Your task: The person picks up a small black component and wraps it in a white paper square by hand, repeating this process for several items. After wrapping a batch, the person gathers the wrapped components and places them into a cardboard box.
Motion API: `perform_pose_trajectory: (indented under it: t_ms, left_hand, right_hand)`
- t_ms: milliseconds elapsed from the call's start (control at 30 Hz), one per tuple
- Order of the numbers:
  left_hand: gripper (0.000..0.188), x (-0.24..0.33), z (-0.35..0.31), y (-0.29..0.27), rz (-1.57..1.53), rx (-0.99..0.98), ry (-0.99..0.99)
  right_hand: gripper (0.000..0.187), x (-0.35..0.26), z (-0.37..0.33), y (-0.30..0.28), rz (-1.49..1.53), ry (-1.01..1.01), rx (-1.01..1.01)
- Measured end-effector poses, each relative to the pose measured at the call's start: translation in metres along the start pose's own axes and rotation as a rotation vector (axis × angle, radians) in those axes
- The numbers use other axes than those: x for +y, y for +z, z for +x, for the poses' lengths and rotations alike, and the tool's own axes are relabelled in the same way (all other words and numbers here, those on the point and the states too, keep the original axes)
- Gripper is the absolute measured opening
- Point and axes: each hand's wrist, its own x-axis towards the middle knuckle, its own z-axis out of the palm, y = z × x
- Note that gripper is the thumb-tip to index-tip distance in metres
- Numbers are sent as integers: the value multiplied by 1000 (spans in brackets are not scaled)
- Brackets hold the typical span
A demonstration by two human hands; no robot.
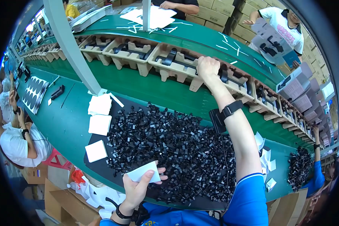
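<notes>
In my left hand is a small white paper sheet or thin stack, pinched under the thumb above the near edge of a pile of small black plastic parts. My right arm stretches across the pile to the row of trays. There my right hand is closed at the end of a tan molded pulp tray, its knuckles up; whatever the fingers grip is hidden. Curved black pieces lie in that tray. A neighbouring pulp tray with black pieces sits just right of the hand.
Stacks of white papers lie left of the pile. A grey post rises at the left. Beyond the trays, a green belt carries white strips. Co-workers stand across and at both sides. An open carton is at lower left.
</notes>
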Motion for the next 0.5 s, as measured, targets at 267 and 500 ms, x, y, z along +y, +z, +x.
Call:
perform_pose_trajectory:
  t_ms: [267,500]
  left_hand:
    - [39,7,6,0,38,-155,-25]
    - [41,-23,4,10,-297,-268,-199]
  right_hand:
    - [27,18,-13,-23,-239,-102,-34]
    - [73,-30,-224,-157,702,-852,-270]
